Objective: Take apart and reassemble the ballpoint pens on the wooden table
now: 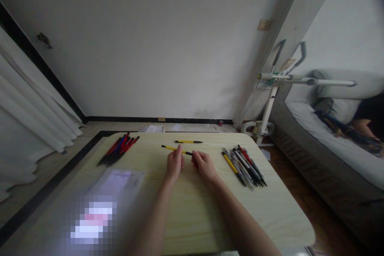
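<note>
My left hand [175, 161] and my right hand [203, 163] pinch one yellow-and-black pen [171, 148] between them, above the middle of the table. The left grips its yellow barrel, and the right closes on its black end. Just beyond, a second yellow-and-black pen [188, 141] lies sideways on the tabletop. To the right of my right hand is a pile of pens [244, 167] in grey, white, black and red, with a yellow one along its left side. Over on the left lies a bunch of red, blue and black pens [118, 149].
The pale wooden table [192, 224] has rounded corners. A clear plastic bag [120, 180] lies on its left side, near a pixelated bright patch. Beyond the right edge stand a white exercise machine [270, 108] and a bed [306, 128] with a person partly visible. A white curtain [30, 108] hangs left.
</note>
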A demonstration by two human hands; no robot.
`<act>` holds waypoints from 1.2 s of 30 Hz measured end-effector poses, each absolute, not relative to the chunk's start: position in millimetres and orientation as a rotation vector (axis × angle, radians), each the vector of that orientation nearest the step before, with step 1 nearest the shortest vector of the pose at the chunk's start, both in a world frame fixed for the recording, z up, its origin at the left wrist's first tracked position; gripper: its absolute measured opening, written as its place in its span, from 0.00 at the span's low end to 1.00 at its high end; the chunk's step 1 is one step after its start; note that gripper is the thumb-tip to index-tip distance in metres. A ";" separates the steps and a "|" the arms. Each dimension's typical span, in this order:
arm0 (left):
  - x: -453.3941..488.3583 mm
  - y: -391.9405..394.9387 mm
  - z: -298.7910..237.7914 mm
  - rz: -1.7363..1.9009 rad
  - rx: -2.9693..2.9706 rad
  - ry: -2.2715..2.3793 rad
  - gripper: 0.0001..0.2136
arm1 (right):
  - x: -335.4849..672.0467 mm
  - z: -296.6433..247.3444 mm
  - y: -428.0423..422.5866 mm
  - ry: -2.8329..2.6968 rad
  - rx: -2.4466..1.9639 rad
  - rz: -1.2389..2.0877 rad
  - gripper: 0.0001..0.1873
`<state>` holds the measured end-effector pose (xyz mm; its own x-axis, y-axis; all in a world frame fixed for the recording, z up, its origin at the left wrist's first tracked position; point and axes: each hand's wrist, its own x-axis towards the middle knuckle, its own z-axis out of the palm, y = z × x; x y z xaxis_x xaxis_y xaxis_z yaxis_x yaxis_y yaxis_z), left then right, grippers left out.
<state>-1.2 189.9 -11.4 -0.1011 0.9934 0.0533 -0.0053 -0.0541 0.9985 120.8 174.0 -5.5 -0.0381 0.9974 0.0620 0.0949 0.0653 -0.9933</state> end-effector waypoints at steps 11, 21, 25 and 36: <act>-6.6 196.1 -5.9 1.355 0.856 1.024 0.18 | 124.2 -4.3 176.8 -1.210 -1.219 1.185 0.27; -5.9 197.2 -8.3 1.323 0.869 1.083 0.18 | 127.0 -4.9 178.5 -1.176 -1.268 1.145 0.28; -5.4 197.0 -11.2 1.332 0.969 1.206 0.21 | 127.4 -6.4 179.4 -1.192 -1.281 1.125 0.27; -6.7 194.8 -6.7 1.439 0.984 1.308 0.19 | 127.4 -5.6 179.7 -1.265 -1.262 1.062 0.25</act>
<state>-6.7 194.8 -6.7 -0.2508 0.9677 -0.0238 -0.1157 -0.0056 0.9933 127.4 179.7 -5.6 0.0611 0.9956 0.0704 0.1030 0.0639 -0.9926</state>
